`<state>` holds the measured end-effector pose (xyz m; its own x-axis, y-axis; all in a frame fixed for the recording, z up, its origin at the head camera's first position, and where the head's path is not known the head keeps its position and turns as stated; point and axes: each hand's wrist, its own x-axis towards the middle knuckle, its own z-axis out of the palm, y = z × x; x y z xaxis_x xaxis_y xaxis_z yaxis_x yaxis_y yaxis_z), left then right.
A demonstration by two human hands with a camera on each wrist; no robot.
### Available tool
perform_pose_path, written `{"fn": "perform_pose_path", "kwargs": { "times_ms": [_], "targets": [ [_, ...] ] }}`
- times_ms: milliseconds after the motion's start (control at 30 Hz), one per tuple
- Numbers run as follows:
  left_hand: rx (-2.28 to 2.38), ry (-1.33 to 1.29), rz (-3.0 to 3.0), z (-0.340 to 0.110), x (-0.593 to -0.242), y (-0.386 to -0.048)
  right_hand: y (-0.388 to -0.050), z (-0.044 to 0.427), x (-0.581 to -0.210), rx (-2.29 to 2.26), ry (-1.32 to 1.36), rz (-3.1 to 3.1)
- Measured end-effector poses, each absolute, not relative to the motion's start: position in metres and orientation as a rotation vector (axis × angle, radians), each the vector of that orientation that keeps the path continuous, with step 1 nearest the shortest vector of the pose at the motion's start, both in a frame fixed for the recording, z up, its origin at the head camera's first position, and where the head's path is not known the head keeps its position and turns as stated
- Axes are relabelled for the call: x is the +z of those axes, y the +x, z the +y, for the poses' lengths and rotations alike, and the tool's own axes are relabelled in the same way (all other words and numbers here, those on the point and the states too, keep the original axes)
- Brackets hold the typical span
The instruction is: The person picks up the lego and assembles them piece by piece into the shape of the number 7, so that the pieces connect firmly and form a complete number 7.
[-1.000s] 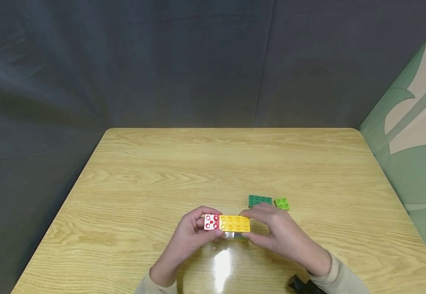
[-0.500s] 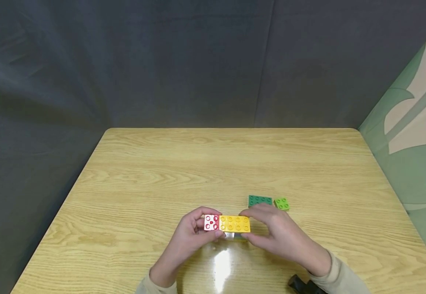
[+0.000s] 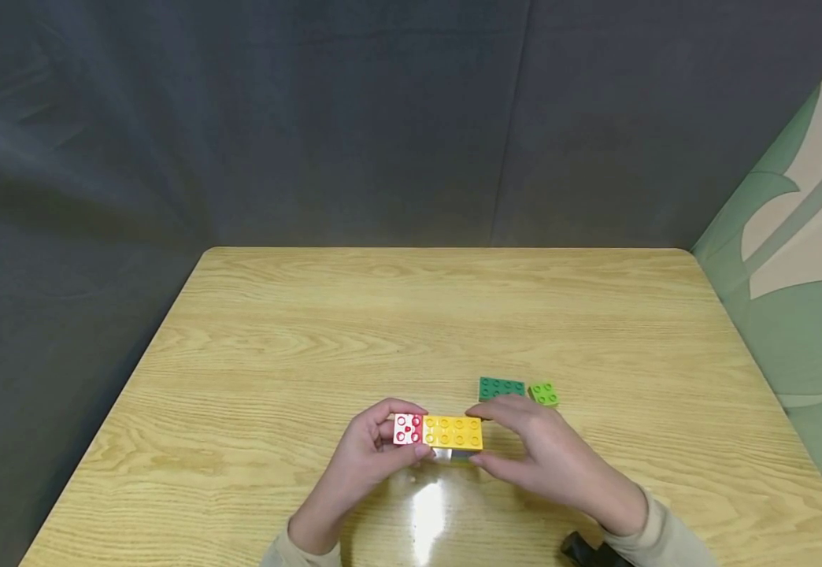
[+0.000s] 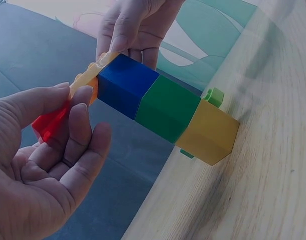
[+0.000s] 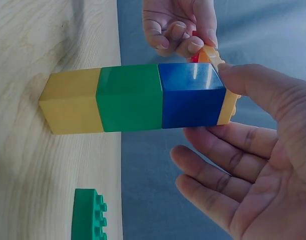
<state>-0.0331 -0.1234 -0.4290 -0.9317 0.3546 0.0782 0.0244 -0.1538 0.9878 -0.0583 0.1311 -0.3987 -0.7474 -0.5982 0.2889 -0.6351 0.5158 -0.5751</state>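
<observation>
A tower of a yellow block [image 5: 72, 102], a green block [image 5: 130, 97] and a blue block [image 5: 190, 95] stands upright on the table. On top lies a long yellow brick [image 3: 453, 432], reaching left past the tower. A red brick [image 3: 408, 429], glare whitening its top, sits at its left end; how they join is hidden. My left hand [image 3: 368, 445] pinches the red brick between thumb and fingers, its thumb near the seam. My right hand [image 3: 546, 445] holds the yellow brick's right end, thumb on the near side and fingers on the far side, beside the blue block.
A dark green brick [image 3: 501, 387] and a small light green brick [image 3: 544, 394] lie on the wooden table [image 3: 312, 331] behind my right hand. A black object [image 3: 584, 551] is by my right sleeve. Dark cloth [image 3: 354, 126] hangs behind the table.
My right hand has shifted slightly to the right, its fingertips nearer the brick's end. My left hand and the bricks have stayed nearly still.
</observation>
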Motion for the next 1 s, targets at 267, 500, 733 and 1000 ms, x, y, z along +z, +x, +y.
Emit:
{"fn": "perform_pose_path", "kwargs": {
  "times_ms": [267, 500, 733, 1000],
  "targets": [
    [2.193, 0.451, 1.881, -0.124, -0.43, -0.033, -0.059, 0.136, -0.401, 1.056, 1.091, -2.7],
    [2.181, 0.42, 1.885, -0.124, -0.429, -0.033, -0.06, 0.142, -0.401, 1.06, 1.099, -2.7],
    [2.176, 0.413, 1.89, -0.123, -0.428, -0.033, -0.062, 0.149, -0.404, 1.076, 1.117, -2.684],
    [2.176, 0.413, 1.895, -0.123, -0.428, -0.033, -0.067, 0.156, -0.407, 1.106, 1.043, -2.778]
  ]
}}
